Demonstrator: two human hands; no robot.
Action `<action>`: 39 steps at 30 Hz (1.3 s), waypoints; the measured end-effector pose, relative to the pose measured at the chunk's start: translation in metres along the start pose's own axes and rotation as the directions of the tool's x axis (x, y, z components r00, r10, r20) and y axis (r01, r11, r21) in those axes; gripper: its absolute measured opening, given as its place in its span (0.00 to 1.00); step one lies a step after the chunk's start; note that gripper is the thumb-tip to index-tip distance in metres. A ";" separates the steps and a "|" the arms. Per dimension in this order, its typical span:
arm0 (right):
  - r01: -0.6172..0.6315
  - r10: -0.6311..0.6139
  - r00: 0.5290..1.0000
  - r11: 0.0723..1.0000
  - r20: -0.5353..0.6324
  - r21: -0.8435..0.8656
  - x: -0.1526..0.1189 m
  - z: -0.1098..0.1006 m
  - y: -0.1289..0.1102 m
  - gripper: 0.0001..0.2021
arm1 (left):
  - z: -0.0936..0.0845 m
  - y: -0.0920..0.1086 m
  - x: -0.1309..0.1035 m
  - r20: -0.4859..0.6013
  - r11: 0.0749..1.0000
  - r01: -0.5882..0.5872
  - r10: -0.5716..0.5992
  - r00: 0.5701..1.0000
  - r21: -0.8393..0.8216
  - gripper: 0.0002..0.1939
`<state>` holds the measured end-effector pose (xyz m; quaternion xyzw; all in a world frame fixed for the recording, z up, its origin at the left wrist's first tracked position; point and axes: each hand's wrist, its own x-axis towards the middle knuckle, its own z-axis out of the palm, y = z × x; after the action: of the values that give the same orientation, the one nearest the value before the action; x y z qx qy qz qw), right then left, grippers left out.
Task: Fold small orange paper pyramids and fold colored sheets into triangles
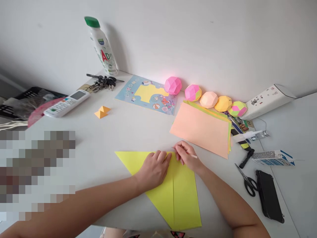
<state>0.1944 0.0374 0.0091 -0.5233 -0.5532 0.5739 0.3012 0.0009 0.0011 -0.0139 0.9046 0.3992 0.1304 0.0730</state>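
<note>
A bright yellow sheet of paper (183, 195), with a folded slanting left edge and a lengthwise crease, lies at the front of the table. My left hand (155, 168) presses on its upper part with bent fingers held close together, the fingertips near the top edge. Just right of it, my right hand (187, 154) is closed around a slim pen-like stick (193, 156) with a whitish end. The stick's thin tip points left, close to the paper's top edge. My right wrist rests by the paper's right side.
Behind the sheet are stacked coloured papers (200, 127), several faceted paper balls (173, 85) and a blue printed card (128, 94). Scissors (249, 183) and a black case (269, 196) lie right. Left are small orange folded pieces (102, 112), a remote (68, 103), keys (102, 82) and a bottle (102, 48).
</note>
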 end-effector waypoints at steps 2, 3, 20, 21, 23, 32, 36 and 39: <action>0.029 -0.027 0.999 0.997 0.028 -0.067 -0.003 0.000 -0.001 0.11 | 0.001 -0.001 -0.001 0.013 1.000 -0.009 0.008 1.000 0.026 0.20; 0.048 -0.046 0.999 0.996 0.029 -0.077 -0.005 0.000 -0.001 0.09 | 0.001 -0.001 -0.002 0.015 0.999 -0.016 0.015 1.000 0.048 0.21; 0.183 -0.205 0.977 0.945 -0.056 -0.272 -0.007 0.005 0.002 0.11 | -0.008 0.000 0.000 0.058 0.992 -0.015 0.007 0.998 0.128 0.25; 0.183 -0.206 0.977 0.944 -0.057 -0.273 -0.007 0.005 0.003 0.11 | -0.008 0.000 0.000 0.053 0.992 -0.016 0.009 0.999 0.128 0.25; 0.186 -0.210 0.976 0.942 -0.058 -0.278 -0.007 0.006 0.003 0.10 | -0.009 0.000 0.000 0.041 0.992 -0.018 0.013 0.999 0.127 0.24; 0.185 -0.205 0.978 0.938 -0.040 -0.293 -0.007 0.004 0.002 0.10 | -0.006 0.000 -0.002 0.047 0.992 -0.015 0.009 0.999 0.124 0.24; 0.167 -0.188 0.981 0.933 -0.037 -0.317 -0.008 0.005 0.001 0.10 | -0.006 0.000 -0.002 0.079 0.996 -0.004 -0.003 0.997 0.091 0.25; 0.172 -0.196 0.980 0.932 -0.045 -0.320 -0.008 0.005 0.000 0.10 | -0.007 -0.001 -0.001 0.075 0.996 -0.004 -0.003 0.997 0.090 0.24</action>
<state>0.1920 0.0285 0.0101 -0.5319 -0.6724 0.4272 0.2873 -0.0021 0.0011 -0.0075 0.9114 0.4014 0.0784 0.0468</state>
